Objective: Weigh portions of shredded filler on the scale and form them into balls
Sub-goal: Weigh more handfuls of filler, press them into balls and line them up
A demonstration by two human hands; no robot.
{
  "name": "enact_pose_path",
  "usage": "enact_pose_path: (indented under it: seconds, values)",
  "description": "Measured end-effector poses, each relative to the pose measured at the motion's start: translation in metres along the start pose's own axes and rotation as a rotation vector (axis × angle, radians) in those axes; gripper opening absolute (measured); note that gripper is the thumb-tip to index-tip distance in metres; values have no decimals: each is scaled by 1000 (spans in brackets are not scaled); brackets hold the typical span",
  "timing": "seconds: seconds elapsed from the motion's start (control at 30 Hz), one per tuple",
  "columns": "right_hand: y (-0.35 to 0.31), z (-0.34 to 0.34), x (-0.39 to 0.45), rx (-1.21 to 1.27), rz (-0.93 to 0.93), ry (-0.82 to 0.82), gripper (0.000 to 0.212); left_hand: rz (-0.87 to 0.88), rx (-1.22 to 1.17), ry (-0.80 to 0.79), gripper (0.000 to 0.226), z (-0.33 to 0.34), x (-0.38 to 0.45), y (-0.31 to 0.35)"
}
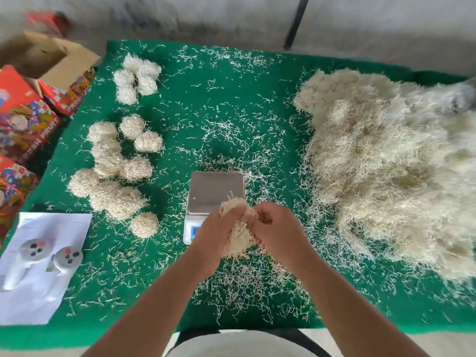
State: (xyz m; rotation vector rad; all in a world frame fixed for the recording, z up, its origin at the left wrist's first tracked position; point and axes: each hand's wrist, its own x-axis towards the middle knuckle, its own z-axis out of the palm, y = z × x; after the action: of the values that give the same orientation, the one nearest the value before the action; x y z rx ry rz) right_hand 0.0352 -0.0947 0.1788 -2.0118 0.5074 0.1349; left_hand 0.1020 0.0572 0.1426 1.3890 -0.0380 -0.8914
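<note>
A cream portion of shredded filler point(238, 234) is held between both hands just in front of the scale. My left hand point(215, 231) grips its left side and my right hand point(277, 229) curls round its right side. The small digital scale point(216, 191) has a bare steel platform; its display is partly hidden behind my left hand. A large loose heap of filler point(386, 163) covers the right side of the green table. Several finished filler balls point(116, 161) lie in groups on the left.
Loose shreds litter the green table cover point(206, 104). A white sheet with two grey controllers point(43, 256) lies at the front left. Red printed fruit boxes point(23, 119) and an open cardboard box point(51, 57) stand off the left edge.
</note>
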Motion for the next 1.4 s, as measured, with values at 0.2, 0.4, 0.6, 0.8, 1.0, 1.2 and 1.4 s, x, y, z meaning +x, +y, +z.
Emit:
enact_pose_path:
  seconds: [0.2,0.4,0.6,0.8,1.0,1.2,1.4]
  values:
    - [12,-42,-9,27,-74,-8,15,54,175,216,23,47,-10,13]
    - [42,-82,-6,301,35,-28,17,85,319,327,26,106,-7,20]
    - [134,-211,17,576,381,530,18,74,303,503,10,90,-28,8]
    - [191,-238,29,229,311,517,20,20,324,555,23,79,-40,2]
    - [176,-189,12,-77,419,338,79,-186,74,545,50,112,-22,8]
    - [72,-110,-24,168,-196,100,76,-130,-146,318,16,165,-8,21]
    - [29,-60,-14,342,-133,241,39,-83,-318,167,42,186,0,44]
